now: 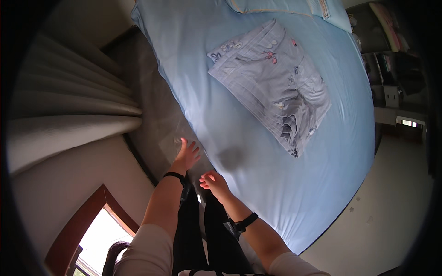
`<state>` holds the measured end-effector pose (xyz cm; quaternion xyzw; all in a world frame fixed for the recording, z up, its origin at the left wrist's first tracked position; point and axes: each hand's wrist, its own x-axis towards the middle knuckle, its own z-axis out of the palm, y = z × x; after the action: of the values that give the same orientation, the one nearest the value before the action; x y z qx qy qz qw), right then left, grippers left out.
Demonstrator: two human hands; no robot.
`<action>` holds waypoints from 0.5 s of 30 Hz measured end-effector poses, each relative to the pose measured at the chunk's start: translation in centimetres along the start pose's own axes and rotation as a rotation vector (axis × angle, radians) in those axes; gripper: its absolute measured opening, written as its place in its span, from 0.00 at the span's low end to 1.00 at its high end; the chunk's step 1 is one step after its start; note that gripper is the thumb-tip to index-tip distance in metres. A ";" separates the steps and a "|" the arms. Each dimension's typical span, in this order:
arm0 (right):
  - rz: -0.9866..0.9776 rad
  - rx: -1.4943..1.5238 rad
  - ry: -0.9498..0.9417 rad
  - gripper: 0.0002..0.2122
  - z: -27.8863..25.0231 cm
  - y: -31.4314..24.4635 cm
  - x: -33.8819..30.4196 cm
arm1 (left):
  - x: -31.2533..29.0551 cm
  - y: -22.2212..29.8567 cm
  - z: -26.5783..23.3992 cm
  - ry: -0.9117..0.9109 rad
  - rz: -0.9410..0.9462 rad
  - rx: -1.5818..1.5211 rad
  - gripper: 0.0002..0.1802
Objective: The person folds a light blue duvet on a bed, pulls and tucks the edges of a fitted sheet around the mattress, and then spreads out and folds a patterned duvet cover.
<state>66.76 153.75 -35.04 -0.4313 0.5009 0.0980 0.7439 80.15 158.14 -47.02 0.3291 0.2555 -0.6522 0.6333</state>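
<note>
The pale blue fitted bedsheet (pixel 276 184), smooth cotton stretched over a mattress, fills the centre and right of the frame, its near edge running diagonally from the upper left down to the lower middle. Both hands hover at that edge in the lower middle: the left hand (pixel 186 155) is spread open with fingers fanned, holding nothing, just off the sheet's border over the dark gap beside the bed; the right hand (pixel 212 181) is loosely curled, fingertips near the edge, and appears empty too. Judging by this, the step in hand looks like reaching for the sheet's border, and a next move would call for a firm pinch of the fabric with both hands. Further up the frame lies a folded grey-lilac patterned cloth (pixel 276 83), well apart from the hands, with a blue pillow (pixel 294 7) cut off at the top edge. Grey curtain folds (pixel 69 106) fill the left. Shelves at the right rim are too dark and bent to make out.
</note>
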 end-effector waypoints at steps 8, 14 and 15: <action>-0.011 -0.010 0.028 0.04 2.1 0.1 1.0 | 1.8 1.2 -1.2 0.070 -0.105 -0.023 0.36; -0.628 -1.046 0.468 0.19 3.5 -0.9 1.0 | -2.6 1.8 0.8 0.155 0.339 0.028 0.15; -0.650 -1.112 0.503 0.23 4.9 -2.2 0.4 | -4.2 2.3 1.7 0.161 0.347 0.037 0.15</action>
<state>71.48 155.91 -33.51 -0.8867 0.3789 0.0092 0.2649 82.16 159.42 -42.56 0.4310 0.2327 -0.5094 0.7075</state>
